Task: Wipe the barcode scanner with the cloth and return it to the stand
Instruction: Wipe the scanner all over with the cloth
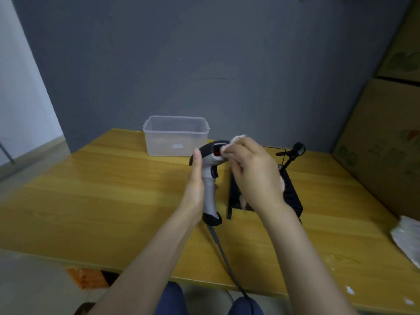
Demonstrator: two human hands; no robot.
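Observation:
The barcode scanner (210, 178) is grey-white with black trim and a red scan window, held upright above the wooden table (113, 189). My left hand (195, 185) grips its handle. My right hand (252, 171) holds a pale pink cloth (236, 139) pressed against the scanner's head at the window. More of the cloth hangs below my right palm. A black cable (221, 251) runs from the scanner's base toward me. The black stand (293, 194) sits on the table just right of the scanner, partly hidden by my right hand, with its holder clip (296, 150) raised at the back.
A clear plastic box (176, 136) stands at the back of the table, behind the scanner. Cardboard boxes (386, 144) are stacked along the right side. A crumpled white bag (406, 239) lies at the right table edge. A grey wall rises behind the table.

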